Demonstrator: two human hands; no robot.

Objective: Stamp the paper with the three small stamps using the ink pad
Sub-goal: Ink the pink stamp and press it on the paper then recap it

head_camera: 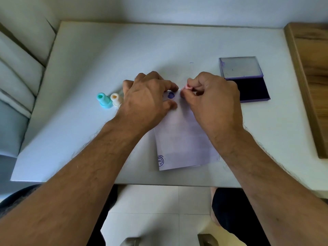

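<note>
Your right hand [213, 96] is curled tight around the pink stamp [187, 87]; only its top pokes out past thumb and forefinger, so can't tell if the stamp face touches the paper [182, 137]. It sits at the paper's far edge, just right of a solid purple print [171, 95].

Your left hand [149, 96] lies flat, fingers spread, pinning the paper's far left corner and holding nothing. Fingertips are just beside the print.

Teal stamp [103, 100] and orange stamp [115, 99] stand upright, side by side, just left of your left hand; the orange one is partly behind your thumb side.

Ink pad [248, 86] is open, lid tipped back, to the right of your right hand, near but apart.

Hidden: paper's far edge is under both hands. A round printed mark [161, 160] at the paper's near left corner is cut by the edge, text unreadable.

Room: table [106, 54] bare beyond the hands and at near left. Paper's near edge sits close to the table's front edge. Wooden board [308, 77] bounds the right side past the ink pad.
</note>
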